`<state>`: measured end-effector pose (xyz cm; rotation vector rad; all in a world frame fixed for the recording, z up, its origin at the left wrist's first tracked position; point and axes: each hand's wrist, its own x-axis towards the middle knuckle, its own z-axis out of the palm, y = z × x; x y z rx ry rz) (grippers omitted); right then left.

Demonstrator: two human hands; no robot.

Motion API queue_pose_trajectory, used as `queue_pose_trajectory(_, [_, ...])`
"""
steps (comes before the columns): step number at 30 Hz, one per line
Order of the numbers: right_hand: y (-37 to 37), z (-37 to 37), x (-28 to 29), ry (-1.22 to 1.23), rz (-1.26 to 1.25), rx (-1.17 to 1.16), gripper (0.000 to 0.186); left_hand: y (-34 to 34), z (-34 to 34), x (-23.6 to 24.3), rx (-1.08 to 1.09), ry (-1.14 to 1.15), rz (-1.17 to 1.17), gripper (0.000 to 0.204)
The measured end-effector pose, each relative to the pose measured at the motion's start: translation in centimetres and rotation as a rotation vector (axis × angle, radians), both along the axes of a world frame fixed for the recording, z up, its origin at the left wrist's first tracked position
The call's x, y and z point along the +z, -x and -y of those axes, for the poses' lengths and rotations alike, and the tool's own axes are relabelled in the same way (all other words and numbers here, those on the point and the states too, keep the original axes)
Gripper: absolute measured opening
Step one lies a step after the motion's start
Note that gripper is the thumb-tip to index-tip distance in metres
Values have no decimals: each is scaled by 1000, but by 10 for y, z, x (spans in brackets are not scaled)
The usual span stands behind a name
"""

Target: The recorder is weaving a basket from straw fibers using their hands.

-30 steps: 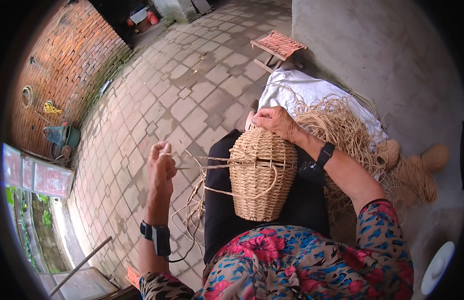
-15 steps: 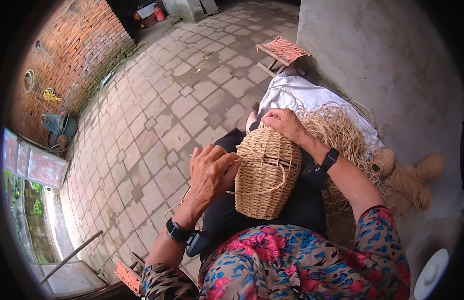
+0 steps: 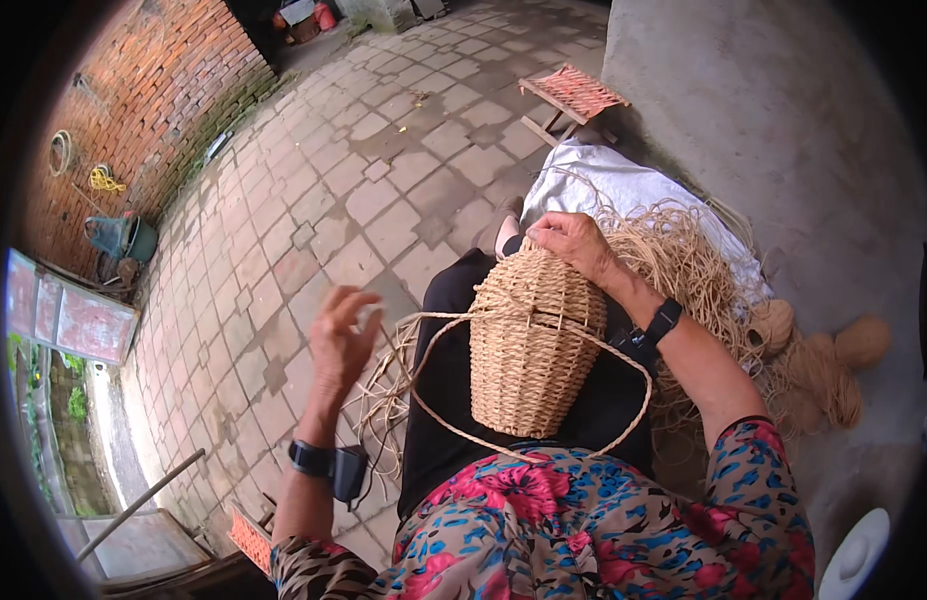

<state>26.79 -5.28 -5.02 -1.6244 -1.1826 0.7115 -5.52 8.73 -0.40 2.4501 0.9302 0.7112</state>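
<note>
Right hand (image 3: 574,245), I see, pinches the woven basket (image 3: 534,370) by its far end; left hand (image 3: 342,332) (fingers apart) hovers off the lap (image 3: 439,440)'s left edge.

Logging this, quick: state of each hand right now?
Left hand: partly open, blurred; no grip visible.
Right hand: closed, holding the woven basket.

Top (image 3: 504,490), tan, pink-and-blue floral print; trousers (image 3: 446,300), black; wristbands (image 3: 666,319), black, one per wrist, each with dark boxy module (image 3: 350,473).
</note>
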Motion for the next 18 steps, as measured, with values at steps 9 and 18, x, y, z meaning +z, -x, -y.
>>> queue_pose_trajectory(9, [-2,9,0,-19,-37,-38,21,-33,30,-14,-177,-93,136,6])
queue_pose_trajectory(18, [3,-3,-3,-27,-38,-38,22,143,-99,-43,473,-286,-332,19])
